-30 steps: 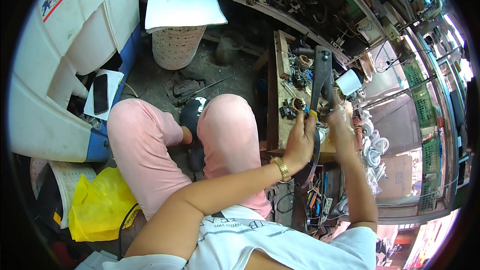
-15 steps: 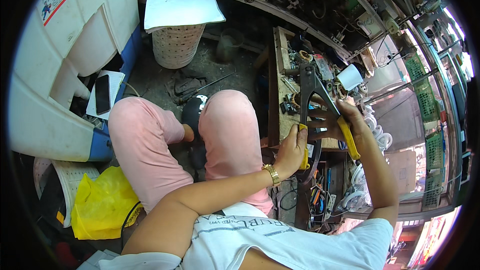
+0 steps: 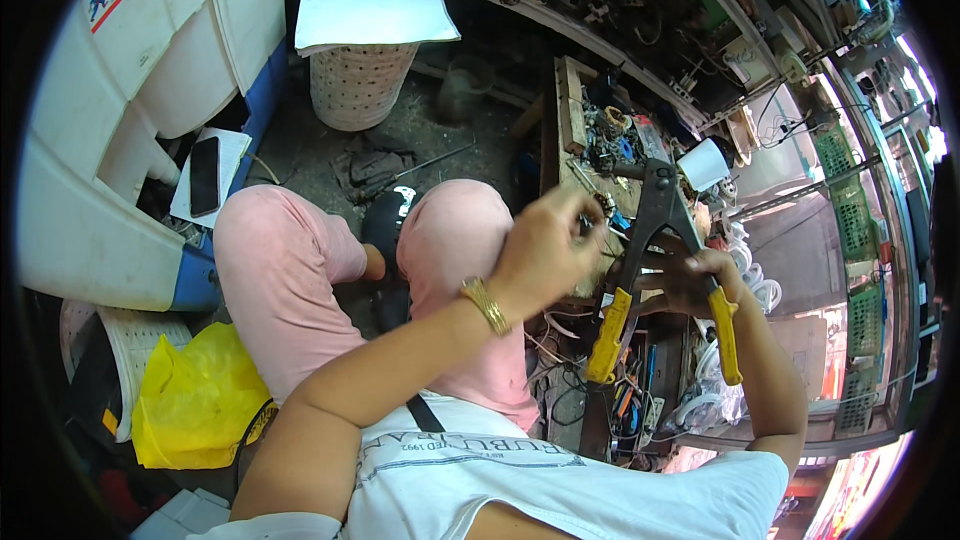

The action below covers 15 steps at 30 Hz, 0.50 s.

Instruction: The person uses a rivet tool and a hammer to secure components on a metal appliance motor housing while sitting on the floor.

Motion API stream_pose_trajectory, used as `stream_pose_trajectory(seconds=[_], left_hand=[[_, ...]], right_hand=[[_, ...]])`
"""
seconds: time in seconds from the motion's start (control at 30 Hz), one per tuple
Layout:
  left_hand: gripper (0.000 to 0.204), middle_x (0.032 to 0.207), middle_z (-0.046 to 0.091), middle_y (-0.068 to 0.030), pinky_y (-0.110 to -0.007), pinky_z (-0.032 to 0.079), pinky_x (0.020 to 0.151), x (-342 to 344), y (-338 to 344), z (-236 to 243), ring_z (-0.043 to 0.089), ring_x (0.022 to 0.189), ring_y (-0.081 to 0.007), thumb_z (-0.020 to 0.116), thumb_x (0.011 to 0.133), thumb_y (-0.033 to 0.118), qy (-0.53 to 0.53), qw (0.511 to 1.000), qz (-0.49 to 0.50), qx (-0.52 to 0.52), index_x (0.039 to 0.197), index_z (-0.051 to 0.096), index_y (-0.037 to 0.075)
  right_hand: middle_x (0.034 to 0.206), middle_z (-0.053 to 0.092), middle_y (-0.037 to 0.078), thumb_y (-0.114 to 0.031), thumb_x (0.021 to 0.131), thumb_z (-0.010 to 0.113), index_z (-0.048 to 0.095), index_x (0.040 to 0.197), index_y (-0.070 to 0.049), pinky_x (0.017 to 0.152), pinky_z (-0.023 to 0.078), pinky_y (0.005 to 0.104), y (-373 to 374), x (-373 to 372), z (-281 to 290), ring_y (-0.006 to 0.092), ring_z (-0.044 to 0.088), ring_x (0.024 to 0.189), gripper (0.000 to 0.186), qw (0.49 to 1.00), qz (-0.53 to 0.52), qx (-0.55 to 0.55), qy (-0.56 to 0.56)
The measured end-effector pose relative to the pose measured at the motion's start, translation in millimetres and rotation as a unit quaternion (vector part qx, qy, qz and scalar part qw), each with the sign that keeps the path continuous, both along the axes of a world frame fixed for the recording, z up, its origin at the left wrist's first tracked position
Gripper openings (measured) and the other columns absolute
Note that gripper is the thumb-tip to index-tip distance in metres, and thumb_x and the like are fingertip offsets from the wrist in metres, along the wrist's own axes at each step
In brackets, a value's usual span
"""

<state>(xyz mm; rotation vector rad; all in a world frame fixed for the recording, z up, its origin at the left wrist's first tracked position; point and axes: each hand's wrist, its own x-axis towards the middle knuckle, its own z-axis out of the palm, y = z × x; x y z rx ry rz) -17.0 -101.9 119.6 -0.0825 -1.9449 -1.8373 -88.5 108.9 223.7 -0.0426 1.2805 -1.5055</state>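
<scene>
A black hand riveter with yellow grips stands nearly upright over the bench's edge, its handles spread apart. My right hand holds it by the right handle, thumb at the front and fingers passing behind the tool. The left yellow grip hangs free. To the left of the riveter, above my knee, is my left hand, raised with its fingers curled together. Something small and dark shows between those fingers, too blurred to name. A gold watch is on my left wrist.
A wooden bench crowded with small parts and tools lies beyond the riveter. Pliers and cables sit below it. A perforated bin topped with white sheets stands ahead. At left are a phone and a yellow bag.
My left hand has let go of the riveter's left handle and moved left and up. The riveter has shifted slightly right and down in my right hand.
</scene>
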Motion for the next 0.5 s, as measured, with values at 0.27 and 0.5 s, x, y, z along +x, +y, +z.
stream_pose_trajectory(seconds=[0.27,0.5], left_hand=[[0.025,0.087,0.068,-0.0081,-0.026,0.043,0.057,-33,-18,-2,0.056,0.063,-0.013,0.067,0.081,0.006,0.076,0.994,0.076,-0.01,0.106,0.063,0.003],[0.016,0.08,0.069,-0.0016,-0.02,0.033,0.049,-29,-19,14,0.041,0.056,-0.0005,0.07,0.082,0.01,0.148,0.988,0.024,0.021,0.097,0.068,0.004]], right_hand=[[0.143,0.034,0.023,-0.014,0.063,0.066,0.025,0.144,-0.003,0.096,0.036,0.0666,20,17,63,0.0485,0.039,0.125,0.092,0.991,0.101,0.038,0.072],[0.145,0.031,0.024,-0.013,0.061,0.068,0.022,0.145,-0.004,0.096,0.034,0.0683,31,27,65,0.0509,0.038,0.126,0.096,0.993,0.092,0.027,0.062]])
